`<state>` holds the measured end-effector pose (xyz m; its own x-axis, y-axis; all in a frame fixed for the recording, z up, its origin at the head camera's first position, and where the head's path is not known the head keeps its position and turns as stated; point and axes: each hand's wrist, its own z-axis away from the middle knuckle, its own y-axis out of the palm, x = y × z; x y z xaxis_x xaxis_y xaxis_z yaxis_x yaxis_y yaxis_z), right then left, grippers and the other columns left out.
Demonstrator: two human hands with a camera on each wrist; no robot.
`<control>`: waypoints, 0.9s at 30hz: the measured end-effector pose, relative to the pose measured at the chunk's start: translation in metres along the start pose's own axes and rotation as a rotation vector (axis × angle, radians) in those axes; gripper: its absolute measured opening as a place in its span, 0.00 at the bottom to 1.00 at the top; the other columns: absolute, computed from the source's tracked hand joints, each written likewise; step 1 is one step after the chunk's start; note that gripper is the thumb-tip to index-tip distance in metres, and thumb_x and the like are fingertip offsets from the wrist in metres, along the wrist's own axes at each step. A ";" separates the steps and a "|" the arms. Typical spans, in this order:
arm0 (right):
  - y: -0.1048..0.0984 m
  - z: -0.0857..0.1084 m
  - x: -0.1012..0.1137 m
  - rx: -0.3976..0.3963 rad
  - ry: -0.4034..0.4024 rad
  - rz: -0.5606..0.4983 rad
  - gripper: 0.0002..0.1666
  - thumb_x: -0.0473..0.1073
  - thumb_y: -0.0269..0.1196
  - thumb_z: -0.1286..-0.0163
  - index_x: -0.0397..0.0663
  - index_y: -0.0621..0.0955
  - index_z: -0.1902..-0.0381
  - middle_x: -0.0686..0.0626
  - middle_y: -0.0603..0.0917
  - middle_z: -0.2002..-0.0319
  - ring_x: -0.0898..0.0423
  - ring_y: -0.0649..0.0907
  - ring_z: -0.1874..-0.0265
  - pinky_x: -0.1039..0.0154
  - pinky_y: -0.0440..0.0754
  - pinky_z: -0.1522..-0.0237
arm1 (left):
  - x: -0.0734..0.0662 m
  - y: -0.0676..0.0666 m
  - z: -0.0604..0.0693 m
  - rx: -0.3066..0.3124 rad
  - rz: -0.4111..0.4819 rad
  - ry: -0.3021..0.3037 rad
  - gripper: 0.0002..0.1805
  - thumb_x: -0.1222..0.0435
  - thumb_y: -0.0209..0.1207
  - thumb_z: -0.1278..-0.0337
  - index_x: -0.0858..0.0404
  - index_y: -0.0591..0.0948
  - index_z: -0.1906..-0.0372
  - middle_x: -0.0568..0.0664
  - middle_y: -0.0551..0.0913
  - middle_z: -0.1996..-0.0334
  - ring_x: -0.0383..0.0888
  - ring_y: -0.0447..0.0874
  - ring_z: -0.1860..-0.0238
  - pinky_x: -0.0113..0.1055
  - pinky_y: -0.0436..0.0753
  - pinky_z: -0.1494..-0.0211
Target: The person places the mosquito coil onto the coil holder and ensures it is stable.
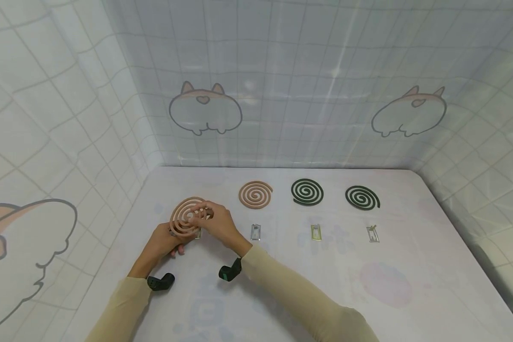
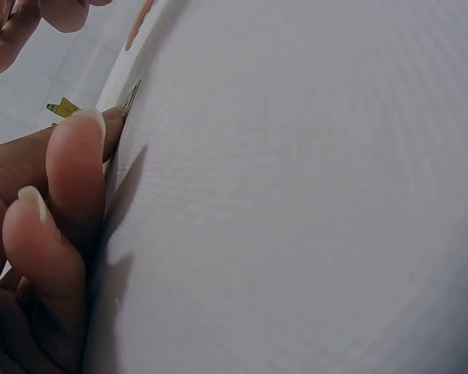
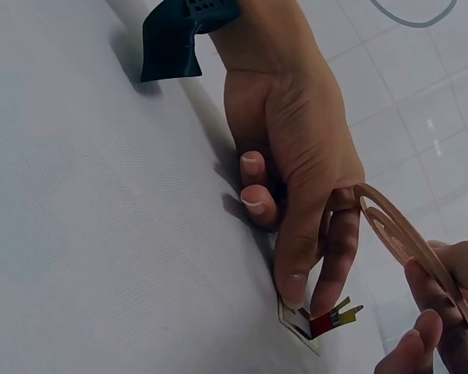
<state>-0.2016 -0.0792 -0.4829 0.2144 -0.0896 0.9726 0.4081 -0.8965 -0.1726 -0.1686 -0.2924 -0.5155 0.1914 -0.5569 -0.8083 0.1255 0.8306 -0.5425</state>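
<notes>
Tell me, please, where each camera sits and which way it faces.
Head: worn on the head, facing forward and down at the table; left hand, right hand and sleeves show.
Left wrist: on that wrist, facing along the table to a metal stand; left fingers show.
Right wrist: on that wrist, facing the left hand; right fingers show, holding a coil.
Wrist views share the metal stand.

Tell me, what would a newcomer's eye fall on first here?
Probably the row of spirals along the far side of the table: a tan spiral left of two dark green ones. At the table's left, the right hand holds another tan spiral over the left hand, which pinches a small metal stand. Behind, cartoon animals decorate the backdrop.
</notes>
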 end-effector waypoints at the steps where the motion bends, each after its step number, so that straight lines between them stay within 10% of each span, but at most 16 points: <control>1: 0.000 0.000 -0.001 0.001 0.000 0.001 0.18 0.47 0.72 0.31 0.55 0.86 0.45 0.58 0.85 0.66 0.61 0.79 0.68 0.68 0.73 0.70 | 0.000 0.000 0.000 0.004 -0.002 0.007 0.26 0.45 0.71 0.42 0.64 0.85 0.56 0.53 0.81 0.86 0.44 0.74 0.88 0.40 0.79 0.80; 27: 0.002 0.001 -0.010 0.004 -0.008 0.184 0.13 0.50 0.70 0.29 0.53 0.88 0.50 0.56 0.78 0.78 0.65 0.71 0.80 0.70 0.68 0.78 | -0.001 -0.002 0.002 -0.011 0.016 0.004 0.26 0.46 0.69 0.38 0.65 0.84 0.50 0.53 0.81 0.85 0.43 0.73 0.88 0.38 0.78 0.81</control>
<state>-0.2024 -0.0797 -0.4927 0.2925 -0.2485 0.9234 0.3646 -0.8637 -0.3479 -0.1666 -0.2935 -0.5135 0.1892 -0.5434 -0.8178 0.1120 0.8394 -0.5319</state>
